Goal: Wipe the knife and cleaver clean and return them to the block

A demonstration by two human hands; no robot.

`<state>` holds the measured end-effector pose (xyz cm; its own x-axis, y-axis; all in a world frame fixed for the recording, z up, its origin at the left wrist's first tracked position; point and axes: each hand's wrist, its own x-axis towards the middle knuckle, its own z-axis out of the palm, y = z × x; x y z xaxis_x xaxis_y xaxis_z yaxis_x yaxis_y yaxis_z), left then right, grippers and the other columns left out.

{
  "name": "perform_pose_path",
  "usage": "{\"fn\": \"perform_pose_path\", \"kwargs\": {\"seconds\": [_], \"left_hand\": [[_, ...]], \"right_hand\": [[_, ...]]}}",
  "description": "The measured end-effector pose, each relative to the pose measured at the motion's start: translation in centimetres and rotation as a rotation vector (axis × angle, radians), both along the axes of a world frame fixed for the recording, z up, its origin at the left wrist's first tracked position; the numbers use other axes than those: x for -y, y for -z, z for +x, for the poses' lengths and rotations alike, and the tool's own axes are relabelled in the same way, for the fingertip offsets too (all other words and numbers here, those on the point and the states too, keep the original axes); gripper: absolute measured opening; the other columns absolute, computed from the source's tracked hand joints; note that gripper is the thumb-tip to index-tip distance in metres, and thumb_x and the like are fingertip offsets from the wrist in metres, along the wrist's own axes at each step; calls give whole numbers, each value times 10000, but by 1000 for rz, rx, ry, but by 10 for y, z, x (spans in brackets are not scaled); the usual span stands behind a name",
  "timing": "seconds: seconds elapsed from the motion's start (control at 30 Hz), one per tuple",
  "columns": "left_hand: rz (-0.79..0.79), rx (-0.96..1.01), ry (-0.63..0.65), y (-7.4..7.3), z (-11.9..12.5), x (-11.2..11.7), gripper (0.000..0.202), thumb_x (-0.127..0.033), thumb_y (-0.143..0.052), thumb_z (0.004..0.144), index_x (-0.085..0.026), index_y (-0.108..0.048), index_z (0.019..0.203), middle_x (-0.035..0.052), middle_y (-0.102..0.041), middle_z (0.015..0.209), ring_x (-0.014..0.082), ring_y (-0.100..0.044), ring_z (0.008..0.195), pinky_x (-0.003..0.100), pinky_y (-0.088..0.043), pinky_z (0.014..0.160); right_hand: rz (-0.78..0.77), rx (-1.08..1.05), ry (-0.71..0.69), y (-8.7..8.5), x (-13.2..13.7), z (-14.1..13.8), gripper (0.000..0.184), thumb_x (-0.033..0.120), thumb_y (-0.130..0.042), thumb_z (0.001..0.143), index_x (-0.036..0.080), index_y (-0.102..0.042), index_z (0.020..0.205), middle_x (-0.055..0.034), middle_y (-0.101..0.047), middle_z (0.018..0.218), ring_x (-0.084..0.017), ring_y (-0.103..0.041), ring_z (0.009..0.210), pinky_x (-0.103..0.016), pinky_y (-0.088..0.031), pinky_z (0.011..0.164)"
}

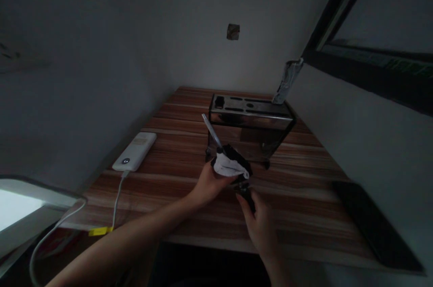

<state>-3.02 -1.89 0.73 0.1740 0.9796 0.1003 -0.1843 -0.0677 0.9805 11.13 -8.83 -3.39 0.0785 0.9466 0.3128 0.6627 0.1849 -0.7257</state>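
In my left hand (210,183) is a black and white bundle that looks like cloth (229,166), with the fingers closed around its lower left side. A thin, silvery rod (211,130) sticks out of the bundle toward the upper left. My right hand (259,215) is closed on a dark handle (248,197) just below the bundle. The tip of that dark-handled tool meets the bundle's lower edge; its exact kind is too dark to make out. Both hands are above the front middle of the wooden table (176,174).
Behind the hands stands a metal-topped box (252,118) with slots and black edges. A crumpled grey packet (287,81) rises from its right end. At left lies a white power bank (135,151) with a cable (117,201). A flat black object (375,224) lies at right.
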Motion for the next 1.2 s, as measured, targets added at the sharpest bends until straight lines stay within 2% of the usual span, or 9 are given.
{"fn": "perform_pose_path", "kwargs": {"seconds": [0.2, 0.37, 0.77, 1.03, 1.2], "left_hand": [[16, -30, 104, 12, 4, 6, 439, -264, -762, 599, -154, -573, 979, 87, -687, 981, 223, -642, 914, 347, -503, 830], [18, -39, 144, 15, 5, 7, 450, -262, -753, 616, -169, -547, 1006, 83, -672, 1014, 213, -626, 950, 344, -485, 861], [-3, -13, 129, 11, 8, 7, 398, -222, -742, 610, -170, -538, 948, 72, -686, 954, 201, -646, 894, 338, -498, 835], [-10, -5, 98, 16, 8, 8, 446, -246, -760, 600, -152, -550, 983, 99, -674, 994, 223, -632, 931, 366, -486, 856], [11, 11, 68, 8, 6, 8, 450, -246, -768, 583, -154, -574, 978, 94, -676, 1001, 225, -627, 942, 348, -487, 846]], "right_hand": [[22, 8, 12, -2, 0, 1, 323, 425, -437, 882, 175, -629, 817, -72, -693, 683, -199, -669, 628, -245, -472, 559], [17, -1, 21, -2, 0, 1, 340, 442, -427, 882, 182, -623, 783, -54, -672, 630, -190, -647, 572, -249, -459, 532], [-6, 30, 33, 0, 1, 1, 336, 435, -436, 876, 172, -636, 817, -71, -690, 671, -199, -657, 601, -259, -467, 552], [-23, 17, 9, 0, 1, 2, 295, 407, -455, 872, 178, -641, 857, -87, -715, 753, -219, -685, 700, -260, -486, 598], [-4, 2, 1, 0, 0, 1, 311, 430, -450, 873, 180, -631, 838, -81, -711, 727, -214, -682, 668, -256, -484, 586]]}}
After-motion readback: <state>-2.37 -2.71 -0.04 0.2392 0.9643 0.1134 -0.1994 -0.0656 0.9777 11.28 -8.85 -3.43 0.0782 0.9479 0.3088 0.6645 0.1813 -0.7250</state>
